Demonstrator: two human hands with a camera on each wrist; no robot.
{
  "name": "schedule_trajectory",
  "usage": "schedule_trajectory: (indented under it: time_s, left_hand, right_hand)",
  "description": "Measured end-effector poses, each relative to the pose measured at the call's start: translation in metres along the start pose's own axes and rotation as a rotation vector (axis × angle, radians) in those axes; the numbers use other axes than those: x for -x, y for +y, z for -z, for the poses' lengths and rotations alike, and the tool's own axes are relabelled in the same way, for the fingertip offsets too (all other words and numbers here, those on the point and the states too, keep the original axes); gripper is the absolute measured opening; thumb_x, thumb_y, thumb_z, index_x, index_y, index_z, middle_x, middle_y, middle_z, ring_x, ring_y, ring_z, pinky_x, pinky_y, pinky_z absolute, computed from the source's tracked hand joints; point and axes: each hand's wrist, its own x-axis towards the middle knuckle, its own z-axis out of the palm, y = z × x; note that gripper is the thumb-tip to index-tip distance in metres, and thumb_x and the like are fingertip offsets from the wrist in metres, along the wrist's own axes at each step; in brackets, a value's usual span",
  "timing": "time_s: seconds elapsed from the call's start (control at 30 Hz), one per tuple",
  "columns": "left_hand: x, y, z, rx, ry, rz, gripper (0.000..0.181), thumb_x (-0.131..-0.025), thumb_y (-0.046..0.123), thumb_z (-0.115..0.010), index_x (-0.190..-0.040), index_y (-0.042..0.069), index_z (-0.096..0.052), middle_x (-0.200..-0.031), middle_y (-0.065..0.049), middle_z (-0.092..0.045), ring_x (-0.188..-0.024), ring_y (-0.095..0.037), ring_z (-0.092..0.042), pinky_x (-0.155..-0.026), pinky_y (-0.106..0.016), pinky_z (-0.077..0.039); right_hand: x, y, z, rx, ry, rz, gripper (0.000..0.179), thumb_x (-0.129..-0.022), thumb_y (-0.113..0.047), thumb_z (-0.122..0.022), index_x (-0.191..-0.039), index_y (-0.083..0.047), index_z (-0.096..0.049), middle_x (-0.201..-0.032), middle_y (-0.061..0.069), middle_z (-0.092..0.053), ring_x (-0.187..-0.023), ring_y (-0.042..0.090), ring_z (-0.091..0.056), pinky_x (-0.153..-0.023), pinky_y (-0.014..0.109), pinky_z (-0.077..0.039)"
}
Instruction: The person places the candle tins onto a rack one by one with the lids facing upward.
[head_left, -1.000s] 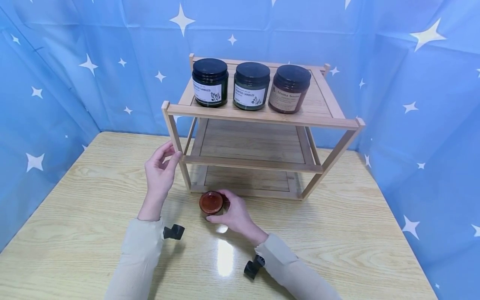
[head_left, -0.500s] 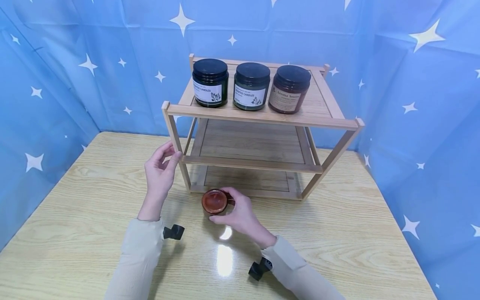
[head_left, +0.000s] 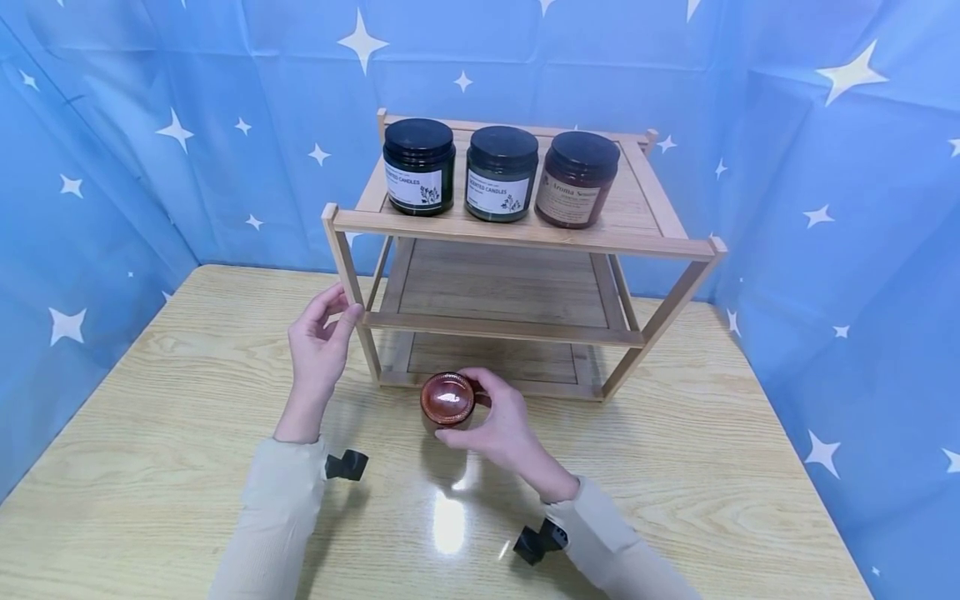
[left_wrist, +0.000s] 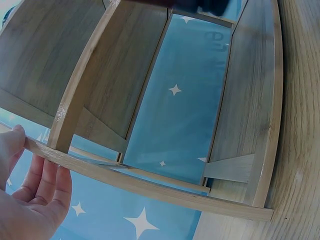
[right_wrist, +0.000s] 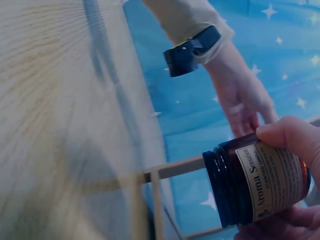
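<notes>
My right hand grips an amber scented candle jar, thumb on one side and fingers on the other. The jar is upside down, its reddish glass base facing up in the head view. In the right wrist view its black lid points toward the tabletop, and the label reads Aroma Sensation. With thumb and fingers, my left hand pinches the left front post of a wooden shelf rack. The left wrist view shows the thumb on one side of that post, fingers on the other.
On the rack's top board stand two dark green candle jars and a brownish one, all black-lidded. The rack stands on the wood-grain table, backed by a blue star-patterned curtain.
My right hand has moved right and slightly toward the rack with the candle jar, which looks larger and higher above the table. The left hand stays on the post.
</notes>
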Motion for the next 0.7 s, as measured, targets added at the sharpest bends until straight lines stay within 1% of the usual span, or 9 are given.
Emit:
schedule_trajectory:
  time_s: [0.2, 0.43, 0.6, 0.7]
  left_hand:
    - [0.0, 0.0, 0.0, 0.001, -0.001, -0.002, 0.028, -0.089, -0.013, -0.059, -0.116, -0.017, -0.057, -0.091, 0.009, -0.062, -0.09, -0.006, -0.061, -0.08, -0.018, -0.053]
    - [0.0, 0.0, 0.0, 0.009, 0.001, -0.001, 0.028, -0.088, -0.015, -0.059, -0.116, -0.017, -0.057, -0.091, 0.009, -0.062, -0.09, -0.005, -0.06, -0.079, -0.017, -0.053]
    - [0.0, 0.0, 0.0, 0.01, 0.0, -0.003, 0.028, -0.089, -0.008, -0.062, -0.116, -0.016, -0.058, -0.092, 0.003, -0.063, -0.091, -0.009, -0.061, -0.079, -0.017, -0.053]
    - [0.0, 0.0, 0.0, 0.008, -0.002, -0.005, 0.029, -0.09, -0.004, -0.063, -0.116, -0.016, -0.058, -0.092, 0.001, -0.063, -0.091, -0.01, -0.062, -0.078, -0.017, -0.053]
  right_hand:
    - [0.003, -0.009, 0.013, 0.007, 0.032, -0.016, 0.06, -0.061, -0.001, -0.087, -0.115, 0.001, -0.06, -0.105, 0.009, -0.066, -0.099, 0.025, -0.062, -0.086, 0.039, -0.055]
    - [0.005, -0.012, 0.028, 0.016, 0.057, -0.003, 0.059, -0.062, -0.001, -0.086, -0.115, 0.001, -0.06, -0.105, 0.01, -0.066, -0.1, 0.026, -0.061, -0.086, 0.041, -0.055]
    - [0.006, -0.012, 0.039, 0.04, 0.075, 0.017, 0.059, -0.063, -0.002, -0.086, -0.115, 0.002, -0.06, -0.105, 0.01, -0.066, -0.099, 0.024, -0.062, -0.086, 0.04, -0.055]
    - [0.007, -0.012, 0.046, 0.066, 0.088, 0.025, 0.059, -0.063, -0.001, -0.086, -0.115, 0.001, -0.06, -0.104, 0.01, -0.067, -0.097, 0.023, -0.063, -0.084, 0.04, -0.055]
